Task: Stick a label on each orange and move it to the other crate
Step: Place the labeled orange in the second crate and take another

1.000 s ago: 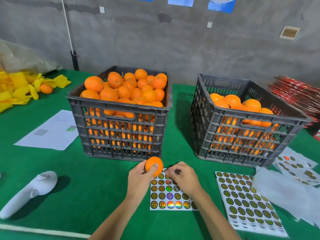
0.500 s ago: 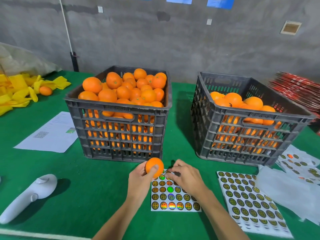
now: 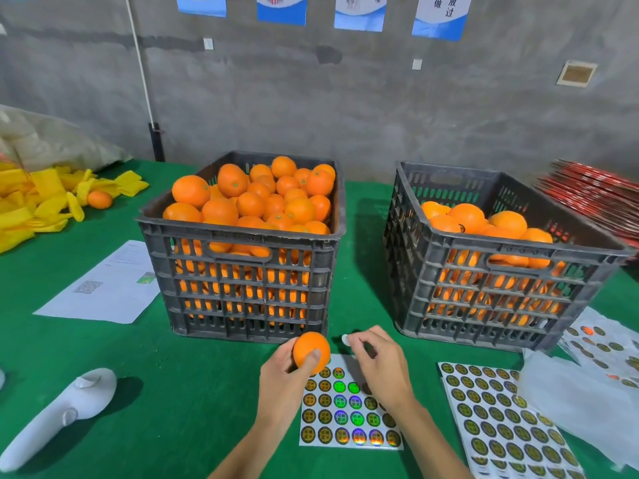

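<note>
Two hands: both work low in the middle of the view, above the green table [image 3: 193, 392].
Left hand [image 3: 281, 382]: curled round an orange [image 3: 311, 352], thumb pressed on its near face, holding it up just in front of the left crate.
Right hand [image 3: 375, 361]: thumb and forefinger pinch a small round label [image 3: 345, 339], its pale back showing, just right of the held orange and not yet touching it.
Sticker sheet [image 3: 349, 413]: flat on the table under both hands, rows of shiny round labels, its upper part hidden by the hands.
Second sheet [image 3: 501, 420]: lies to the right, near the first, dark-gold labels.
White handle-shaped device [image 3: 58, 416]: on the table at the near left.
Printed paper [image 3: 103, 285]: left of the left crate.
Left crate [image 3: 242, 267]: dark plastic, heaped with oranges above its rim.
Right crate [image 3: 491, 281]: same kind, partly filled, stands apart to the right.
Yellow wrappers [image 3: 38, 202]: piled at the far left, one orange among them.
</note>
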Available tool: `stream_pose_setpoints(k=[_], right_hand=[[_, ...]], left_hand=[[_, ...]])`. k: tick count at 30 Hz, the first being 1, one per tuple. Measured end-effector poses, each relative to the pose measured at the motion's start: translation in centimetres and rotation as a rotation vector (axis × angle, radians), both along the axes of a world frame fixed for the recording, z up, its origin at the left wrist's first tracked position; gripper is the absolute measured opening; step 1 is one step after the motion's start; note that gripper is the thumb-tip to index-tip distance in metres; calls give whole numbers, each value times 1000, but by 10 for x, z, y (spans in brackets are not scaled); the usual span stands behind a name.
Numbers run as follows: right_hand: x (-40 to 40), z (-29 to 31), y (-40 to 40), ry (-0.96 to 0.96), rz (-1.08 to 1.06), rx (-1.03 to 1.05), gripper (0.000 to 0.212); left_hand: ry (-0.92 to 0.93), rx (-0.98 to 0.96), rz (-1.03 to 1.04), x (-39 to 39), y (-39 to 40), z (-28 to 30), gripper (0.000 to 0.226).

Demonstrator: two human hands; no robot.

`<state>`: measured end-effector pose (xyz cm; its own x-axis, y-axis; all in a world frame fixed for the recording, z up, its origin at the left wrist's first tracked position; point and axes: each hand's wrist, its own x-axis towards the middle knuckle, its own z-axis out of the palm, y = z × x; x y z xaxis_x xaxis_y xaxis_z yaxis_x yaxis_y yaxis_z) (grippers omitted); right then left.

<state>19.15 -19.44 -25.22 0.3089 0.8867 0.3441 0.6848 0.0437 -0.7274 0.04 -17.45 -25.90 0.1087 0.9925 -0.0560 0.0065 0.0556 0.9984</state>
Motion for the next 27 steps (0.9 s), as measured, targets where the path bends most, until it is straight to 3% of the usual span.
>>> stream_pose_setpoints(k=[4,7,9,11,17,20,23,25,27], right_hand=[[-20,30,-7,-109,10,206,16],[-22,52,-13,-87,42,320,13],[-13,71,-19,-85,53,391,18],[-2,92,-26,-136,80,426,29],[37,154,-28,-465,-22,376,75],[53,180,-15,-491,-113,372,73],[76,201,4,-549,-233,354,72],[97,214,18,-551,-333,279,71],[119,225,31,-523,-416,206,68]], left_hand=[[-43,31,-20,8,-3,20,26],[-161,63,-78,19,-5,49,33],[-240,78,-150,28,-4,72,48],[-288,101,-242,38,-1,98,49],[-212,249,-317,80,16,179,34],[-172,328,-340,100,27,202,39],[-189,306,-351,110,38,222,67],[-136,312,-367,108,49,230,59],[-42,312,-413,97,58,235,33]])
